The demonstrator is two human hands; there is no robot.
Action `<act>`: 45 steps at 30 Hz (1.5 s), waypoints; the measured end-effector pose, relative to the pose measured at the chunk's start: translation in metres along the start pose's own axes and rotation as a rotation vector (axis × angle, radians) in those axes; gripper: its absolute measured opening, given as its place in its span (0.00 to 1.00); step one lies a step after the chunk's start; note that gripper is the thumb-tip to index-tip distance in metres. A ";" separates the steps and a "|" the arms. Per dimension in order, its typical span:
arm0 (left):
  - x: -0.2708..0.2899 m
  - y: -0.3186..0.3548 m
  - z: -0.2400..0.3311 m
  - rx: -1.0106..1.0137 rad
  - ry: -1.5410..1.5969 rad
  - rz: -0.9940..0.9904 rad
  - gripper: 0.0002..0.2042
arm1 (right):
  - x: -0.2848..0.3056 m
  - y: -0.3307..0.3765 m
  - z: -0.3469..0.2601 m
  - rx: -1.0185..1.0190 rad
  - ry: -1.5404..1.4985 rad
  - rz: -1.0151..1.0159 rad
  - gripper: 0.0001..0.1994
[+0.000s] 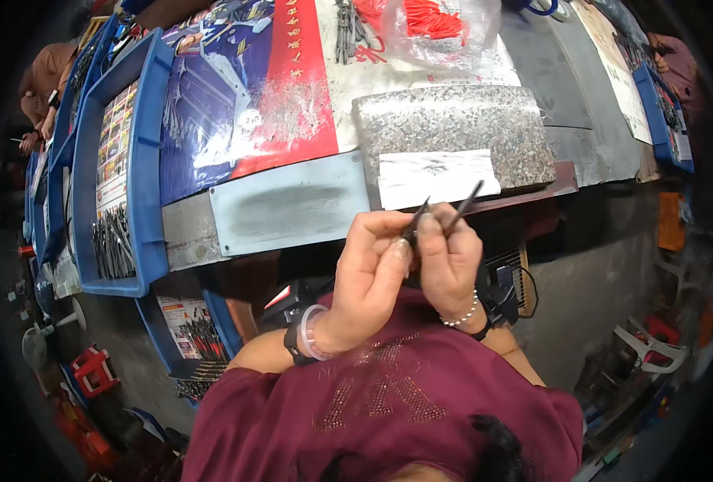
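Both hands meet just in front of the bench edge. Between the fingertips of my left hand (370,261) is a thin dark pointed metal piece (418,218), its tip upward. My right hand (450,265) pinches against it, and a second dark prong (469,201) sticks up past its fingers. The two prongs look like tweezers, but fingers hide where they would join. Behind the fingertips, a white paper sheet (433,178) with dark smudges lies over the front of a speckled stone block (453,120).
A smudged pale plate (290,205) lies left of the block. Beyond it, a blue bin (154,161) holds many dark slim tools (114,245). Red pieces in a clear bag (437,24) sit at the back. Another blue bin (159,331) is below the bench; another person's hand (31,143) shows far left.
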State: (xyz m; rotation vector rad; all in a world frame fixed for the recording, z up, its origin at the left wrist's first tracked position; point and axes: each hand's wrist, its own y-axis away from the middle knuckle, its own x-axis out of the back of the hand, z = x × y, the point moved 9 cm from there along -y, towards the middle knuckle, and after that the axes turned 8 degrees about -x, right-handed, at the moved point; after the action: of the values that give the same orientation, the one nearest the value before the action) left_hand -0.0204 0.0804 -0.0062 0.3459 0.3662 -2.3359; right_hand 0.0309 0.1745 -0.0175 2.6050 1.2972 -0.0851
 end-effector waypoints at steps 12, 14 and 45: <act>0.000 0.005 -0.012 0.214 0.309 0.042 0.12 | -0.004 -0.001 -0.004 0.003 0.008 -0.055 0.10; -0.002 0.011 -0.020 0.424 0.466 0.009 0.15 | 0.003 -0.002 -0.005 -0.040 -0.157 -0.090 0.11; 0.040 0.006 0.018 0.116 0.153 0.050 0.17 | -0.035 -0.013 -0.011 -0.035 -0.011 -0.220 0.13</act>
State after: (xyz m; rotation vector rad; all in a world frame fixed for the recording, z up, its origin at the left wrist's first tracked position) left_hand -0.0462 0.0442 -0.0045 0.5859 0.2918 -2.2928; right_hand -0.0008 0.1573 -0.0032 2.4207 1.5620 -0.1129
